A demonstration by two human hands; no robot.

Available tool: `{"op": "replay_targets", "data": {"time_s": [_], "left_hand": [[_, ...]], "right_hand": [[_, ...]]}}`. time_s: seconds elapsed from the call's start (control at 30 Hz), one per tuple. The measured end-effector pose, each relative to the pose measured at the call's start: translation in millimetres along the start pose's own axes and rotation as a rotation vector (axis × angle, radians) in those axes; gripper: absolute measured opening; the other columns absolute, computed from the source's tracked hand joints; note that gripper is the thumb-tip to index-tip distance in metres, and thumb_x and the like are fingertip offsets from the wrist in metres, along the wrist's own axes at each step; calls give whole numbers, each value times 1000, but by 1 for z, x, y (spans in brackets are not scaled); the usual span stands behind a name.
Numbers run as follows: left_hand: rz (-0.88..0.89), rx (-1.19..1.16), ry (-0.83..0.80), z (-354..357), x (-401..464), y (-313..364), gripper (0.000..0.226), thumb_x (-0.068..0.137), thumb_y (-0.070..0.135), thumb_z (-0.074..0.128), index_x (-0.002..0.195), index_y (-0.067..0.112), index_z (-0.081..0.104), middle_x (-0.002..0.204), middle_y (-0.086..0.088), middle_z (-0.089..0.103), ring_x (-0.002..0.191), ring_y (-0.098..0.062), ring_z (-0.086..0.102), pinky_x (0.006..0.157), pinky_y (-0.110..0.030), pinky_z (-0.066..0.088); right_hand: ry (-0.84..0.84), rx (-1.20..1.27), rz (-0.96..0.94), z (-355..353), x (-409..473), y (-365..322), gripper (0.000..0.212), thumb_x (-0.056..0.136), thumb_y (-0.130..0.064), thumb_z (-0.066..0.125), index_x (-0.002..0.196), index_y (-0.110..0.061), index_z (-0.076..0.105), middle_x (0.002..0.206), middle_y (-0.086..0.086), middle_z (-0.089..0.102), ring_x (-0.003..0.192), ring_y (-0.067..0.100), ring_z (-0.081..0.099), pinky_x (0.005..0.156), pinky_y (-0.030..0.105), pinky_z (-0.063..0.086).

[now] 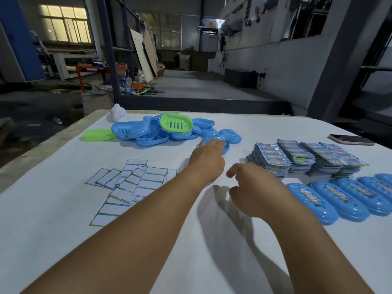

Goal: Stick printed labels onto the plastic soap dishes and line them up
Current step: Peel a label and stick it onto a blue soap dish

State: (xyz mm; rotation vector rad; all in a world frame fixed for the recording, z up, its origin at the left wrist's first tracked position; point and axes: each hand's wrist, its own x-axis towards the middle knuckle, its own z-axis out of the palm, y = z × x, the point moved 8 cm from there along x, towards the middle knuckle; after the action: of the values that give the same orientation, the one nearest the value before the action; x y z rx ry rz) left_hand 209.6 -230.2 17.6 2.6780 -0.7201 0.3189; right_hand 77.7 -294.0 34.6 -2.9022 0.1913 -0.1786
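Two bare hands work over a white table [63,240] in a dim workshop. The left hand [209,157] reaches forward to a blue soap dish [224,143] at the near edge of a loose pile of blue dishes [157,134]; its fingertips lie on the dish, though whether they grip it cannot be told. The right hand [252,189] hovers just above the table, fingers loosely curled and holding nothing. Stacks of printed labels [305,158] sit to the right, and in front of them a row of labelled blue dishes [347,198] lies side by side, touching. Peeled backing papers [131,183] are scattered at left. Two green dishes, one [176,123] atop the pile and one [98,135] beside it, and a phone [351,139] also lie on the table.
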Motion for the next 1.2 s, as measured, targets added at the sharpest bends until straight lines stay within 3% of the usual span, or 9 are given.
{"op": "replay_targets", "data": {"time_s": [0.2,0.37,0.57,0.67,0.8,0.9,1.03,1.13,1.2], "left_hand": [[-73,162,154,-5,22,-5,29,99,33,52,123,22,64,123,-1,61,117,-27,47,95,-38,42],[-106,27,184,-9,14,-8,19,100,29,53,111,16,60,110,-6,66,109,-28,52,89,-39,44],[-297,-587,343,-35,-5,-31,18,102,34,47,102,17,53,98,-1,66,86,-21,61,66,-32,42],[-481,-971,333,-35,-27,-53,17,100,34,50,100,19,58,86,1,68,83,-21,68,68,-30,49],[-619,-1248,229,-33,-66,-70,27,103,27,49,86,12,65,62,0,58,62,-16,49,54,-27,37],[-707,-1323,182,-36,-99,-77,31,103,25,52,79,10,63,47,3,52,57,-15,43,51,-25,35],[-655,-1130,215,-54,-130,-91,25,99,30,57,84,14,68,49,9,60,47,-9,52,47,-20,39],[-447,-611,306,-73,-142,-92,11,92,33,64,95,24,70,78,14,68,70,-5,62,67,-23,46],[-266,-372,308,-75,-144,-78,19,90,35,67,109,28,68,97,13,66,87,-10,59,80,-27,45]], "right_hand": [[205,83,4,-12,1,-2,31,89,-32,57,119,-34,60,113,-9,63,105,18,61,81,32,51],[249,120,41,-15,3,2,33,90,-36,54,123,-37,60,116,-14,64,106,13,61,75,29,43],[311,203,48,-18,5,4,35,94,-35,54,129,-33,55,118,-10,63,110,16,59,82,33,47],[362,257,6,-20,5,3,46,95,-37,58,139,-32,46,131,-4,55,117,21,55,86,36,45],[328,309,-123,-18,5,-9,71,92,-46,65,152,-37,30,155,-1,33,138,24,37,106,39,38],[251,360,-226,-12,5,-20,65,92,-49,65,149,-45,34,155,-10,35,133,14,41,100,32,40],[133,367,-289,2,4,-30,51,86,-52,71,132,-49,48,125,-17,52,102,3,49,83,25,38],[40,322,-255,13,5,-27,48,83,-52,74,126,-44,54,119,-12,59,106,11,57,90,33,47],[-1,282,-221,18,7,-21,46,80,-55,75,120,-42,56,115,-11,61,104,13,59,90,35,50]]}}
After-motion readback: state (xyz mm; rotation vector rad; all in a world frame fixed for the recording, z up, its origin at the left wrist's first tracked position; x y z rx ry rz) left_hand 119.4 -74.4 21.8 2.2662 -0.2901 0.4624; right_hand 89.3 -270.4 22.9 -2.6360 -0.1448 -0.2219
